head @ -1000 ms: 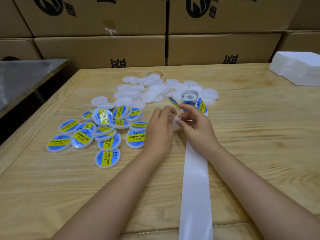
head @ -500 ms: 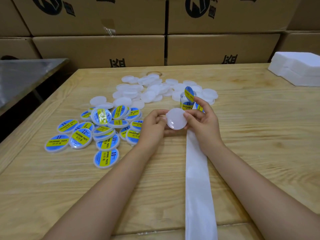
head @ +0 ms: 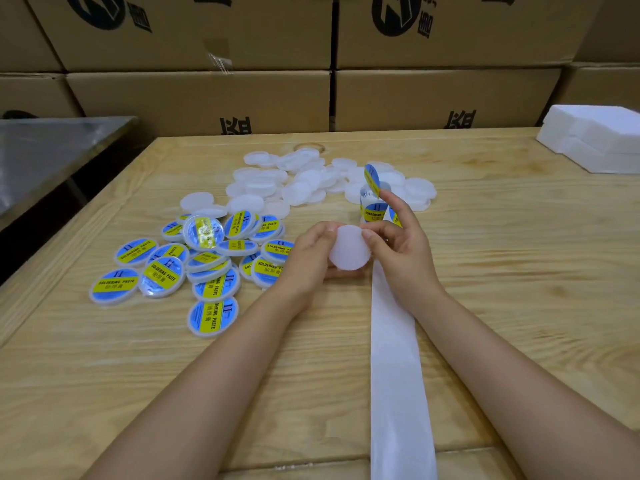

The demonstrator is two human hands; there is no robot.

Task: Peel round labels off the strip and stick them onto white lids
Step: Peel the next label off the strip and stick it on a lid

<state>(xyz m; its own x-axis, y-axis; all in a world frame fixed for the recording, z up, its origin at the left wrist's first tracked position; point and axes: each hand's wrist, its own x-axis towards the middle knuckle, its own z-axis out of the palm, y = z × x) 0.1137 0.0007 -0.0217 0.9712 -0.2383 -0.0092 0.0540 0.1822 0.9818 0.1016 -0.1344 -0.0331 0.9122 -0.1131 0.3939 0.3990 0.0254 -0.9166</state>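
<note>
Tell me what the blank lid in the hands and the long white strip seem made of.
Blank lid: probably plastic, milky and matte; it looks smooth, moulded, slightly translucent. White strip: likely label backing paper or film, slightly glossy; it lies thin and flat.

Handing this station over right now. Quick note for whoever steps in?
Left hand: holds a blank lid, face up.
Right hand: thumb on that lid's edge; a peeled label sticks to its raised index fingertip.
Label roll stands just behind the hands; the empty backing strip trails toward the near edge.
Done: labelled lids piled at left.
Left: press this label onto the held lid, then work through the unlabelled lids heaped at the back.
</note>
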